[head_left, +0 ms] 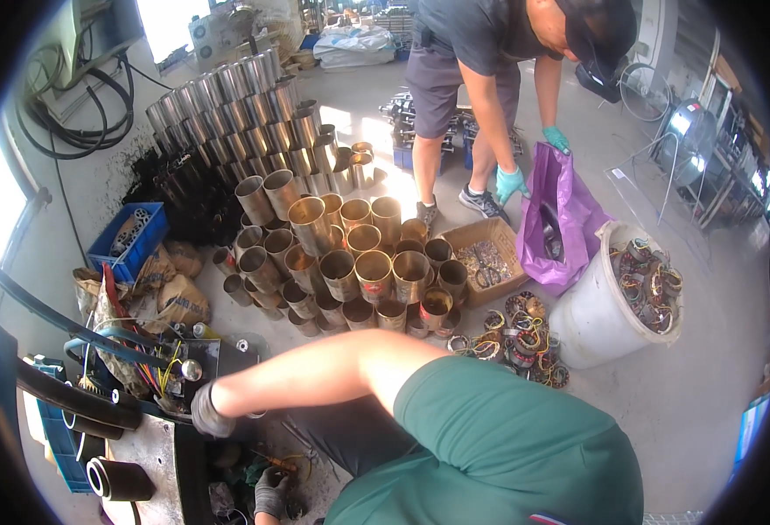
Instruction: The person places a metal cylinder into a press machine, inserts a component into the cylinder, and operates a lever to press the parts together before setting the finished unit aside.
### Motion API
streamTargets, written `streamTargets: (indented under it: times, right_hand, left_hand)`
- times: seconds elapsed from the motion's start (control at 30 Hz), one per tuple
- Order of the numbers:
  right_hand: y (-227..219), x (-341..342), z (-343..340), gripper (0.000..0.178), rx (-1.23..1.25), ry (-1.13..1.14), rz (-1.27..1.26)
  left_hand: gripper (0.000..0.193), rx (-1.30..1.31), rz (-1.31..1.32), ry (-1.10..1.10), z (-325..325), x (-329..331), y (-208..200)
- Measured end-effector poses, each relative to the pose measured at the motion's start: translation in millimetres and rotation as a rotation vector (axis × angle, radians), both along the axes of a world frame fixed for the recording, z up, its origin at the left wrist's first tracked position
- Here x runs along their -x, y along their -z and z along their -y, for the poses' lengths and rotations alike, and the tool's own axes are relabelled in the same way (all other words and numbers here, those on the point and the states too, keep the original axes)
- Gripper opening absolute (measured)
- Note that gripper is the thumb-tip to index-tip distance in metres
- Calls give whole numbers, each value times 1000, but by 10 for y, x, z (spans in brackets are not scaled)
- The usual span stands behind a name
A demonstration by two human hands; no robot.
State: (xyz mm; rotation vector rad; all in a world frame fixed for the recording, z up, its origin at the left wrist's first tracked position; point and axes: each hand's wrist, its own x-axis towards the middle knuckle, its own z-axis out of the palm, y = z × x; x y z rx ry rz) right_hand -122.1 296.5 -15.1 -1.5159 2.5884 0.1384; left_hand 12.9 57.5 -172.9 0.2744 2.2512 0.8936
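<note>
My left hand [208,411], in a grey glove, reaches out to the left and is closed on the edge of a dark metal machine block [194,363] with coloured wires [162,372] coming out of it. My right hand [269,493], also in a grey glove, is low in a dark gap under the block, fingers curled near bits of copper wire [271,462]. What it holds is hidden. My green shirt [507,446] fills the lower right.
Several shiny metal sleeves [350,254] are stacked on the floor ahead. A co-worker in teal gloves [509,182] holds a purple bag [569,210] open beside a white bucket [588,328] of copper windings. A cardboard box [488,236], loose windings [516,337] and a blue crate [131,249] lie around.
</note>
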Motion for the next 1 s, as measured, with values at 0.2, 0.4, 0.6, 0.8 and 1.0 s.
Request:
streamTargets:
  times: [0.2, 0.4, 0.6, 0.8, 1.0]
  right_hand:
    - [460, -252, 844, 26, -244, -194, -46]
    - [620, 65, 679, 40, 141, -127, 13]
    - [730, 239, 423, 22, -200, -123, -89]
    - [506, 179, 474, 23, -81, -54, 60]
    - [576, 203, 472, 26, -21, -38, 144]
  left_hand:
    - [32, -116, -75, 70, 132, 45, 178]
    - [34, -87, -95, 143, 115, 36, 161]
    - [33, -132, -203, 237, -152, 79, 17]
    - [43, -115, -148, 135, -169, -79, -228]
    - [45, -120, -116, 39, -192, -103, -257]
